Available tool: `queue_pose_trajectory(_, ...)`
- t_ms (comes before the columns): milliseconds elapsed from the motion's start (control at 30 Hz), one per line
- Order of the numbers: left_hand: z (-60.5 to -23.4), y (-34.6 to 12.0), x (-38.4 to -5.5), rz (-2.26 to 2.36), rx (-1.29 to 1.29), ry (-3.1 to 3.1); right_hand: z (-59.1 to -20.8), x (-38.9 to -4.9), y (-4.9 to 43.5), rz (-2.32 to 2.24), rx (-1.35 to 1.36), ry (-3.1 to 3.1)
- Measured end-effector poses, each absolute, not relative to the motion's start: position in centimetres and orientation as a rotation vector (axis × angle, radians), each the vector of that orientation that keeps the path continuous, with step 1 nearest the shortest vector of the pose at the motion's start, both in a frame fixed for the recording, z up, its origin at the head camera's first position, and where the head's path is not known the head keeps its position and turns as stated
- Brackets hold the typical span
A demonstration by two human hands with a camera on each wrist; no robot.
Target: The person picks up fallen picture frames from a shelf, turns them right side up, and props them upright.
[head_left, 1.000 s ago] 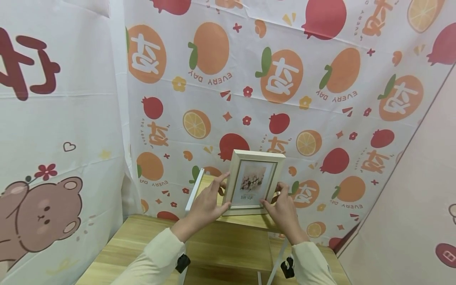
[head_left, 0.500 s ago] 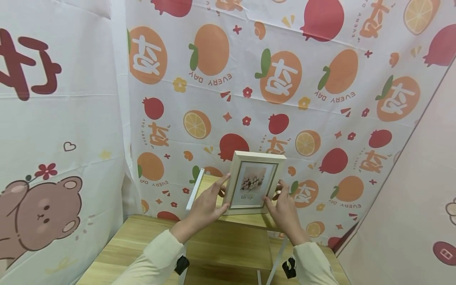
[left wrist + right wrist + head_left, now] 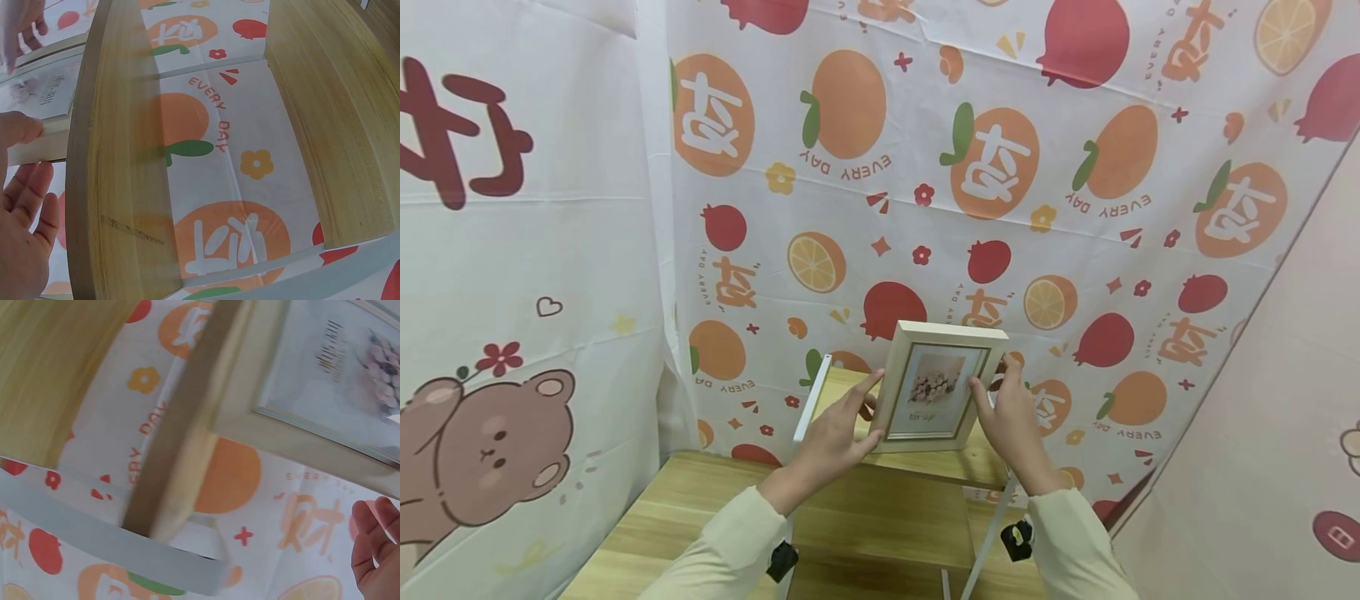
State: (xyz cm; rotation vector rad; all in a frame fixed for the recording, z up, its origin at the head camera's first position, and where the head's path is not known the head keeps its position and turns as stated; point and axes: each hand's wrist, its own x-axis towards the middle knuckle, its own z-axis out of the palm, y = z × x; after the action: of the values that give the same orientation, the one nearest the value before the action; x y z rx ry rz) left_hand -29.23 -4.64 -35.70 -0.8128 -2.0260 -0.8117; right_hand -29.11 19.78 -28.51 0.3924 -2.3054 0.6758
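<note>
A cream picture frame (image 3: 936, 387) with a pink flower print stands on the upper board (image 3: 925, 460) of a wooden rack, leaning slightly back. My left hand (image 3: 831, 433) holds its left side, the thumb on the front edge and the fingers behind. In the left wrist view that thumb (image 3: 25, 128) lies on the frame's border. My right hand (image 3: 1013, 421) is at the frame's right side, its thumb tip by the border. In the right wrist view its bent fingers (image 3: 375, 528) show apart from the frame's edge; the thumb is out of that view.
The rack has a white side rail (image 3: 812, 400) at left and a white leg (image 3: 988, 533) at right. A lower board (image 3: 880, 517) lies under the upper one. The rack stands on a wooden table (image 3: 647, 517). A fruit-print cloth (image 3: 880, 200) hangs close behind.
My right hand has loosened from the frame's lower right side and moved up and right along it. The frame has shifted very slightly right; the left hand stays in place.
</note>
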Motion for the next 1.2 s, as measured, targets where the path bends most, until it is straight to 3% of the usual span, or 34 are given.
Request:
queue_pose_trajectory(400, -35.8, -4.6, -28.9, -0.819, -0.800, -2.043, -25.1, -28.8, 19.3, 0.604, 0.402, -2.220)
queue_pose_trajectory(767, -36.1, -4.5, -29.1, -0.822, -0.800, -2.040, -24.2, -28.3, 18.2, 0.451, 0.360, -2.237)
queue_pose_trajectory(1200, -35.9, -4.4, -29.0, -0.811, -0.793, -2.036, -23.2, -27.5, 14.7, 0.248, 0.561, -2.085)
